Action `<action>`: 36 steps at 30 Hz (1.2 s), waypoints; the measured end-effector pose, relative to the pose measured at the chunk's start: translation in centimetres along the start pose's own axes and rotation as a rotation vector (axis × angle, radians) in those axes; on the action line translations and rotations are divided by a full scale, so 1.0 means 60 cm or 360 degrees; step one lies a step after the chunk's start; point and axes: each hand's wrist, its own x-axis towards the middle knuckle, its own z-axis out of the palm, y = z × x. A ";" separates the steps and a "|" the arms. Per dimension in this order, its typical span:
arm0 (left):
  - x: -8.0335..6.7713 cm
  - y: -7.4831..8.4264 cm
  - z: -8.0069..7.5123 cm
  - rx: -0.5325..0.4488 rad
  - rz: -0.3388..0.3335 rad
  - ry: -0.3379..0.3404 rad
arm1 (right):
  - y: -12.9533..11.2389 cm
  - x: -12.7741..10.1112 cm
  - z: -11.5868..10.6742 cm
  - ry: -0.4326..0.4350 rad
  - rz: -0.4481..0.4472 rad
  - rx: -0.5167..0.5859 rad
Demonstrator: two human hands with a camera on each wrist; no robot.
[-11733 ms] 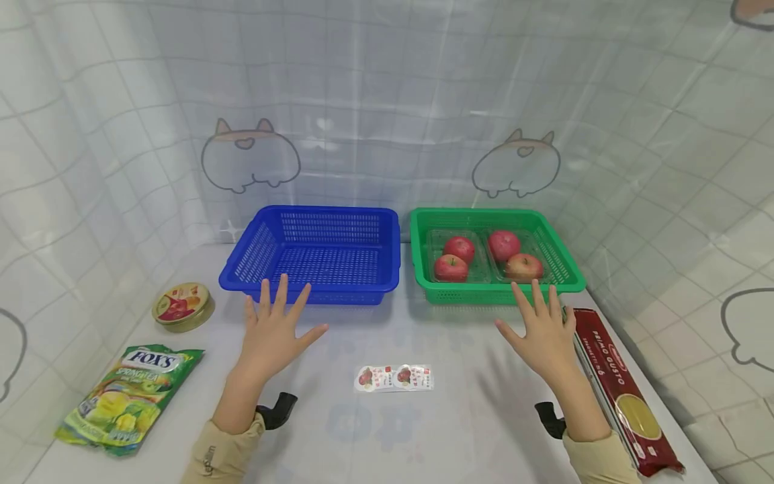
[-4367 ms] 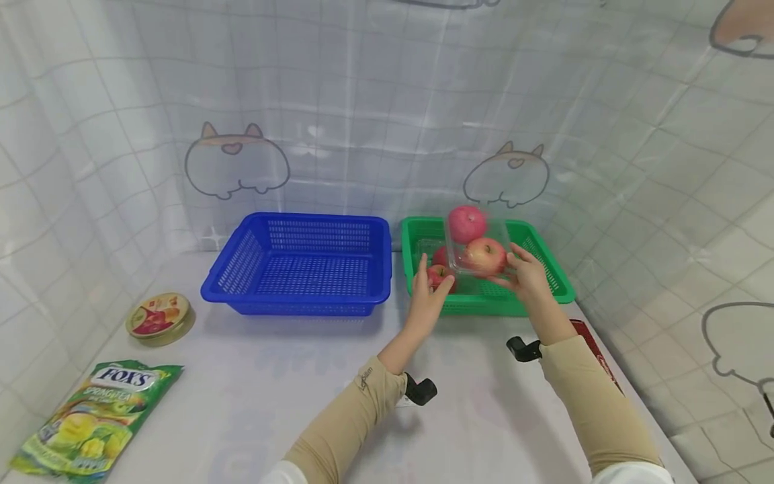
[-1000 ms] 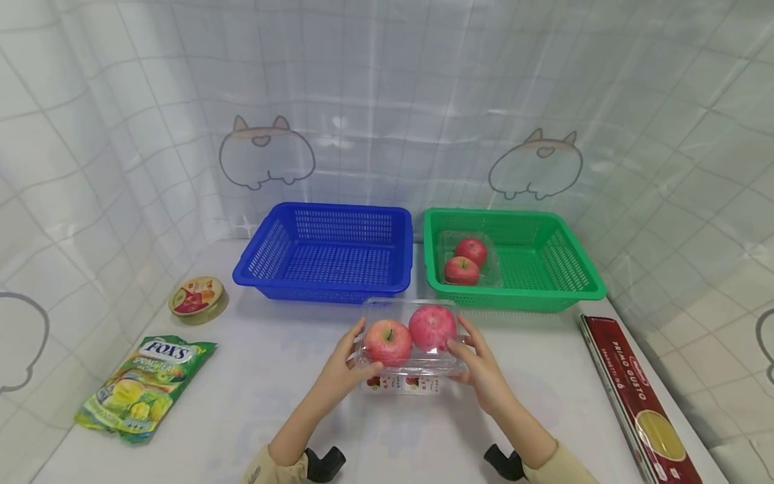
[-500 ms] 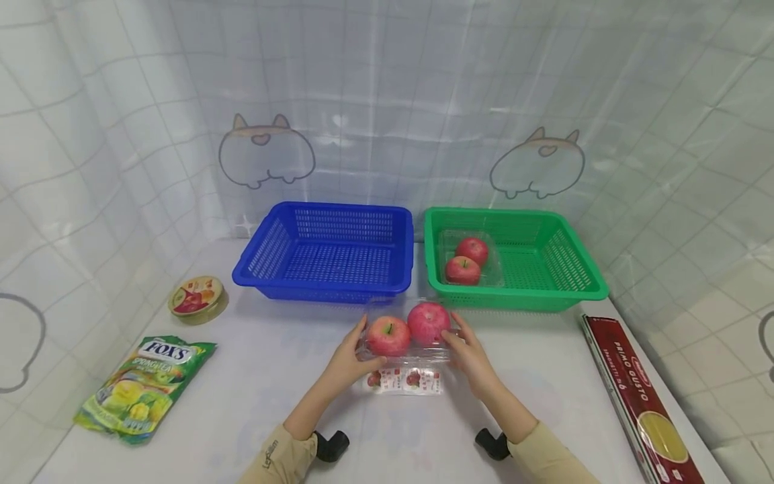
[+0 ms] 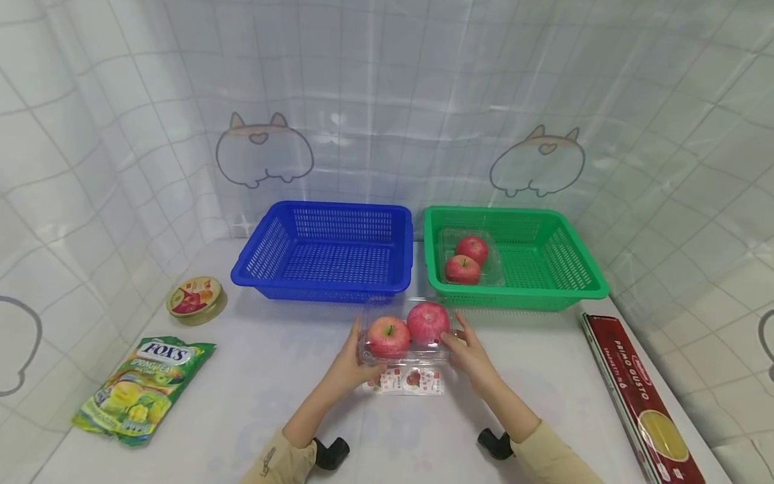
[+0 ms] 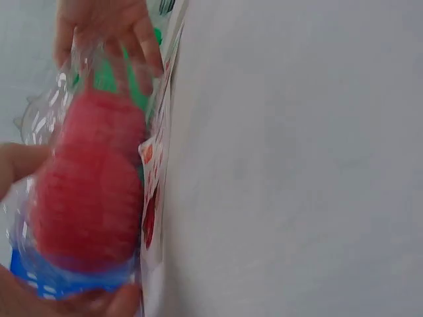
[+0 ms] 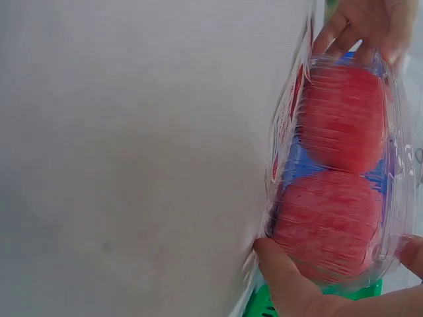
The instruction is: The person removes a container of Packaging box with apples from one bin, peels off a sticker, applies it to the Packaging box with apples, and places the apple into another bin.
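Both hands grip a clear plastic clamshell box low over the front middle of the table, one at each end. Inside sit two red apples side by side. The left hand has its thumb on the near edge, and the right hand lays its thumb on top. Just in front of the box lies a strip of two apple stickers, partly overlapped by it. In the right wrist view, fingers hold the near end of the box, close to the table surface.
A blue basket stands behind the box. Right of it is a green basket with a second clear box of two apples. At left lie a round tin and a candy bag; at right, a spaghetti pack.
One apple box has come out of the green basket to the front middle, now held in both hands, which began empty. During the last second it has lowered slightly and stayed nearly still.
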 end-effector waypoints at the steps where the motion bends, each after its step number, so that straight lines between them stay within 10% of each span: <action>1: -0.004 -0.001 0.002 0.0046 0.0006 0.0006 | 0.000 -0.002 0.000 -0.0003 0.0011 0.0015; 8: -0.037 0.001 0.016 0.0605 0.0078 0.0076 | -0.004 -0.029 0.001 -0.0071 0.0145 0.0276; 21: -0.062 0.011 0.029 0.0972 -0.0008 0.0145 | 0.008 -0.066 0.010 -0.0079 0.0216 0.0382; 29: -0.068 0.030 0.019 0.1103 0.0033 -0.0207 | 0.012 -0.099 0.026 -0.0007 0.0222 0.0145; 36: -0.065 0.043 0.015 0.1033 0.0165 -0.0503 | 0.009 -0.124 0.045 -0.0097 -0.0101 -0.0342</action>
